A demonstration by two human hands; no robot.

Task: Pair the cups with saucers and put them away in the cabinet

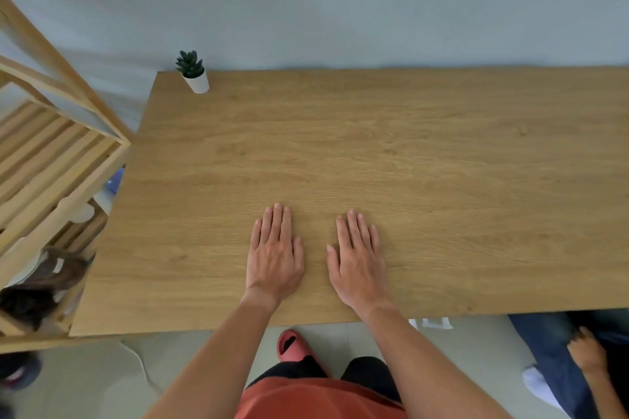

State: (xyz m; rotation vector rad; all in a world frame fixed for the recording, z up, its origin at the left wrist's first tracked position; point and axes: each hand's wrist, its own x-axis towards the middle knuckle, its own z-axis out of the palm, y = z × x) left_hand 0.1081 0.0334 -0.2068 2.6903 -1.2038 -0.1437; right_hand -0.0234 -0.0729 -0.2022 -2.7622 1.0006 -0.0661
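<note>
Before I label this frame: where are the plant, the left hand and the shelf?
plant (189,64): head view, on its leaves.
left hand (274,255): head view, back of hand.
shelf (51,160): head view, top slats.

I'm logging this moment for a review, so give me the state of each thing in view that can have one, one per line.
Left hand: flat on the table, palm down, holding nothing.
Right hand: flat on the table, palm down, holding nothing.
Table: carries only the plant and both hands.
Potted plant: upright at the table's far left corner.
Wooden shelf unit: open-fronted; pale items on its lower level, too blurred to identify.
</note>
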